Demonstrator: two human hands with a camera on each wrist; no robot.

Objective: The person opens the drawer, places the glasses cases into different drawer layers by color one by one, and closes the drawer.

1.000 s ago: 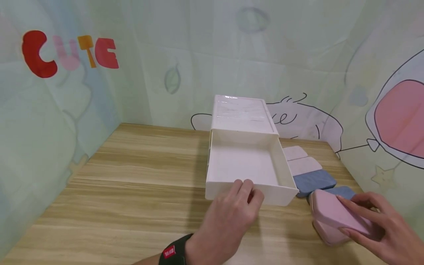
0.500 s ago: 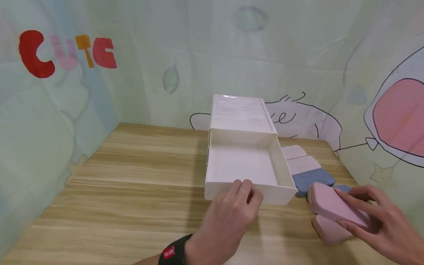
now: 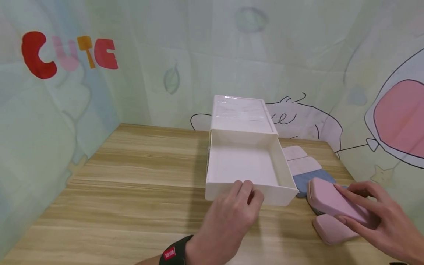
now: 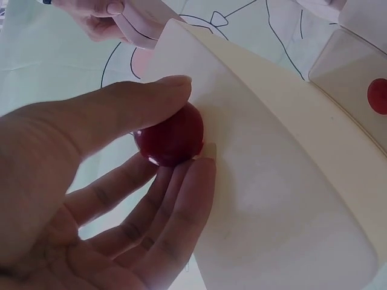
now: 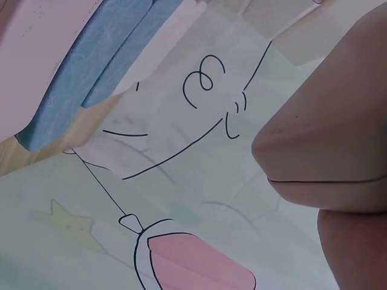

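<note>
From my distant seat, at the left side I see the letters CUTE (image 3: 69,53) on the pale backdrop (image 3: 142,84), and below them the wood-grain worktop (image 3: 132,198). Next comes the left hand (image 3: 228,217), with a dark wristband (image 3: 173,253), in front of the white drawer (image 3: 278,196). My left wrist view shows its thumb and fingers curled around a red knob (image 4: 172,136) on the drawer front; a second red knob (image 4: 379,95) is on another pale panel. The drawer stands out from its white box (image 3: 243,114), which is near the backdrop. Just beside it, on the right, there is a row on the worktop: two pale pink cases (image 3: 304,166), then two blue cases (image 3: 309,179), then a lower pink case (image 3: 332,230) nearest to me. Above this front end I see the held pink case (image 3: 331,200), raised and tilted. The right hand (image 3: 391,221) grips it with bent fingers on the far side and the thumb on the near side.
</note>
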